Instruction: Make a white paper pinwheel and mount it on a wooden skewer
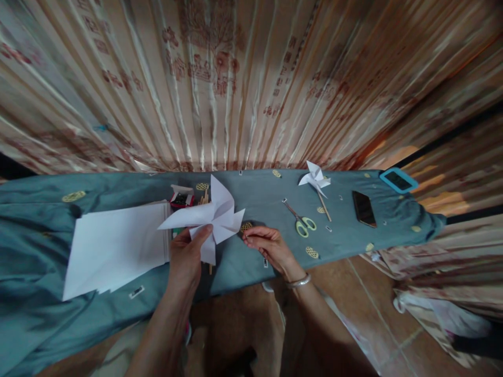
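My left hand [188,251] grips a white paper pinwheel [222,207] near its centre, the thumb pressed on the folded-in tips. To the right of it, my right hand [271,246] is apart from the paper, thumb and fingertips pinched together; whatever they hold is too small to make out. Behind the pinwheel, a small red box [182,197] with its lid up contains dark items. Several wooden sticks [205,198] lie partly hidden beside the box. A stack of white paper [118,251] rests left of my left hand.
Scissors with green handles [302,225] lie right of my right hand. Beyond them are a second pinwheel on a stick [315,179], a dark phone [364,208] and a blue-framed device [398,180]. A green cloth [255,196] covers the narrow table; a patterned curtain [251,84] hangs behind.
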The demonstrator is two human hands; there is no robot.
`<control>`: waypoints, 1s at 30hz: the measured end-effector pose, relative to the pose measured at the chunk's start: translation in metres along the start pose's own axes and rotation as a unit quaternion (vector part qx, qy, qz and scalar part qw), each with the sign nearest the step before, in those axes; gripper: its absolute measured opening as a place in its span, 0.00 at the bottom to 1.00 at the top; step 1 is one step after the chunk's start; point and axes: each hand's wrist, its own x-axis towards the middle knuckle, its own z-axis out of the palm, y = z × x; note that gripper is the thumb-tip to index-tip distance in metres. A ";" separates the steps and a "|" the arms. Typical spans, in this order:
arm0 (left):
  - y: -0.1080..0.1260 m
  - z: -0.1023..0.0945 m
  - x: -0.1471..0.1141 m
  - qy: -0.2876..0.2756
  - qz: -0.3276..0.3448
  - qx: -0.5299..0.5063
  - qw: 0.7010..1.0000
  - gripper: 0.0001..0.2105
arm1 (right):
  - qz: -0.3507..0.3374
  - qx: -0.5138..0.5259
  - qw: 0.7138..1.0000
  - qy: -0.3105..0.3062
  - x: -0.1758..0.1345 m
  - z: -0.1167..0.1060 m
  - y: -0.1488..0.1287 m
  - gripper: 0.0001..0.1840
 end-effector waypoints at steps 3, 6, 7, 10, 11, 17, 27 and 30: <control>0.001 -0.001 0.000 -0.002 0.009 0.001 1.000 0.14 | -0.014 -0.032 0.999 0.004 0.000 -0.003 0.002 0.12; 0.002 -0.002 0.000 -0.002 0.017 0.007 1.000 0.13 | -0.023 -0.058 0.998 0.008 0.001 -0.008 0.005 0.12; 0.002 -0.002 0.000 0.000 0.017 0.007 1.000 0.13 | -0.029 -0.069 0.997 0.010 0.002 -0.011 0.006 0.12; 0.003 -0.003 0.001 0.008 0.012 0.009 1.000 0.14 | -0.069 -0.130 0.989 0.026 0.006 -0.018 0.010 0.11; 0.004 -0.004 0.001 0.009 0.012 0.011 1.000 0.14 | -0.084 -0.156 0.984 0.032 0.008 -0.020 0.011 0.10; 0.005 -0.006 0.002 0.005 0.014 0.024 1.000 0.15 | -0.118 -0.244 0.962 0.033 0.010 -0.026 0.018 0.10; 0.005 -0.011 0.004 0.004 0.037 0.047 0.998 0.13 | -0.228 -0.535 0.813 0.034 0.004 -0.022 0.016 0.11; 0.008 -0.011 0.002 0.007 0.026 0.038 0.999 0.13 | -0.216 -0.508 0.834 0.012 0.004 -0.031 0.012 0.13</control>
